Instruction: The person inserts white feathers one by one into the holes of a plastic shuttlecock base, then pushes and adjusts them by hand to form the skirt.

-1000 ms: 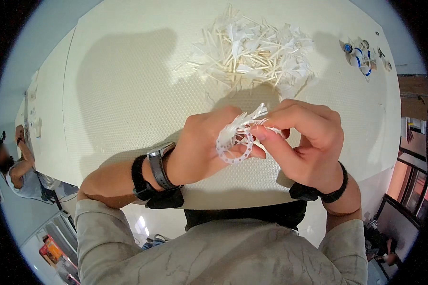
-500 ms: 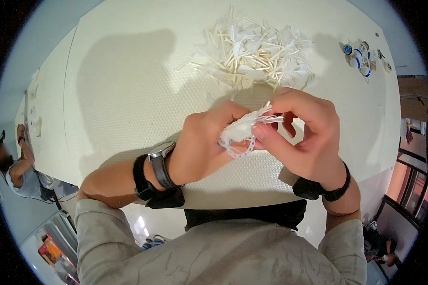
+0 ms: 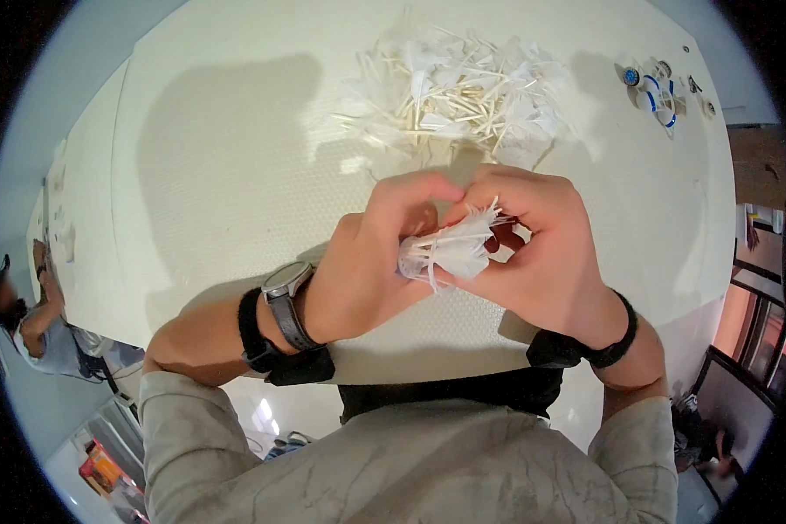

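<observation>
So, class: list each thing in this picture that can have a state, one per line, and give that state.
Left hand: closed around the feather bundle.
Right hand: closed around the feather bundle.
Feather bundle: gripped between both hands, above the table.
Feather pile: loose heap, untouched, lying on the table.
Table: pale, bearing the pile.
Wristwatch: strapped on left wrist.

Bare left hand [image 3: 362, 262] and right hand [image 3: 541, 253]. Steel watch [image 3: 286, 293] on dark strap plus wide black band [image 3: 271, 349] at left wrist; thin black band [image 3: 616, 336] and black cuff at right. Beige-grey sleeves pushed back.
</observation>
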`<state>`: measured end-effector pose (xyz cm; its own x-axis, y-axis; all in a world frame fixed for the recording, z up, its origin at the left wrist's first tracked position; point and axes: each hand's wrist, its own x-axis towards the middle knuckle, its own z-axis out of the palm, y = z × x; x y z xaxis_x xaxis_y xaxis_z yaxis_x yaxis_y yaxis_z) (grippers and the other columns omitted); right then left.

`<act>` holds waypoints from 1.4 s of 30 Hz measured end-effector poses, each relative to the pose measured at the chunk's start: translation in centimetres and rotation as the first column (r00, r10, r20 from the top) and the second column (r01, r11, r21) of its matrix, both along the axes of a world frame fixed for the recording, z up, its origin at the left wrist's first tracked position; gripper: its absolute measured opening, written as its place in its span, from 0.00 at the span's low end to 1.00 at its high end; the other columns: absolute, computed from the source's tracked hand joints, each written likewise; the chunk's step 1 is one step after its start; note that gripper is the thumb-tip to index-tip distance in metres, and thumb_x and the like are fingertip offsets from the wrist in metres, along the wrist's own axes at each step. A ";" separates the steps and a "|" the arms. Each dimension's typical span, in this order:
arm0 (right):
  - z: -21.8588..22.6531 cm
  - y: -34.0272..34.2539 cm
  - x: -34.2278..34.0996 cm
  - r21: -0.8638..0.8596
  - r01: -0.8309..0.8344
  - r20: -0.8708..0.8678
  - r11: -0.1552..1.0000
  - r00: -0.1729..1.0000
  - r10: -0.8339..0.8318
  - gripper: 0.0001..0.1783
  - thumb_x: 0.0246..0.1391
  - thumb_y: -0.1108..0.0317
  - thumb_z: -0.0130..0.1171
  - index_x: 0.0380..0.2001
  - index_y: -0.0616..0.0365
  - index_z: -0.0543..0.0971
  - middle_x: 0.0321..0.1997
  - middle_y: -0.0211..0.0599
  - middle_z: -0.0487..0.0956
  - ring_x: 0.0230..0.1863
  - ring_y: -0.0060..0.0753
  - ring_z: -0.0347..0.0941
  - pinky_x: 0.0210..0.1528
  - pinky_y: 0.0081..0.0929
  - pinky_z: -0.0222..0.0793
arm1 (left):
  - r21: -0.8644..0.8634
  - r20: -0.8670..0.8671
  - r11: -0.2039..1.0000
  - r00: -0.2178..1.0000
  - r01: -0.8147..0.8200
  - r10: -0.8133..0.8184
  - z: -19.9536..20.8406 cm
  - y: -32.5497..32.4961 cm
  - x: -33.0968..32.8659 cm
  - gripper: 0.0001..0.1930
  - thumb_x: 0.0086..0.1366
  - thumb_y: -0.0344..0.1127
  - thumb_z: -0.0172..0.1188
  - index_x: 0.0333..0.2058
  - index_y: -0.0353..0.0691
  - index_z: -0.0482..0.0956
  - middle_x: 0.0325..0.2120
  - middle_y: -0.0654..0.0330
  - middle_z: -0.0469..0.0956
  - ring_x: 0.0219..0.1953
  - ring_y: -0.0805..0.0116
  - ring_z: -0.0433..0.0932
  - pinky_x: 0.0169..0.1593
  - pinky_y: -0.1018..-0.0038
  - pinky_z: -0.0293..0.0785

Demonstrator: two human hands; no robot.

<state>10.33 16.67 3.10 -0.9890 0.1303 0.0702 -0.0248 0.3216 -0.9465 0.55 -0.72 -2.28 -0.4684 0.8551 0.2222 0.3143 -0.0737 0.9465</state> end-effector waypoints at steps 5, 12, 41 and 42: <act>-0.2 0.0 0.0 -0.159 -0.007 0.098 0.987 0.995 0.022 0.12 0.43 0.78 0.71 0.32 0.60 0.79 0.28 0.23 0.77 0.27 0.08 0.68 0.26 0.12 0.59 | 0.030 0.015 0.999 1.000 0.012 -0.012 -0.3 0.2 0.2 0.37 0.55 0.27 0.72 0.58 0.42 0.59 0.39 0.48 0.81 0.44 0.52 0.84 0.42 0.69 0.80; 0.1 0.0 0.0 -0.199 0.012 0.204 0.980 0.979 0.029 0.11 0.44 0.77 0.70 0.32 0.60 0.79 0.29 0.23 0.78 0.27 0.08 0.68 0.26 0.12 0.60 | -0.011 0.127 0.999 0.991 0.044 -0.042 -0.2 0.3 0.3 0.36 0.57 0.24 0.69 0.59 0.41 0.57 0.46 0.47 0.79 0.49 0.51 0.82 0.47 0.69 0.79; -3.6 8.1 -4.0 0.630 0.495 -0.478 0.598 0.855 -0.204 0.07 0.49 0.70 0.67 0.33 0.52 0.84 0.38 0.28 0.79 0.41 0.35 0.74 0.41 0.31 0.73 | -0.111 0.165 0.990 0.981 -0.083 0.100 1.3 0.3 -0.5 0.28 0.64 0.27 0.61 0.62 0.35 0.64 0.24 0.62 0.79 0.26 0.82 0.72 0.35 0.84 0.69; -3.2 8.2 -4.0 0.652 0.502 -0.486 0.568 0.852 -0.195 0.06 0.48 0.71 0.67 0.33 0.53 0.84 0.37 0.28 0.79 0.41 0.34 0.74 0.41 0.31 0.74 | -0.130 0.165 0.988 0.980 -0.086 0.107 1.5 0.3 -0.4 0.28 0.64 0.27 0.61 0.62 0.35 0.65 0.24 0.62 0.79 0.26 0.82 0.72 0.36 0.84 0.69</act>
<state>6.35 24.86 -0.13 -0.7664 0.2104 0.6069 -0.0007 0.9446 -0.3283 0.17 -0.42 -0.77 -0.5719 0.8198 0.0283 0.1467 0.0683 0.9868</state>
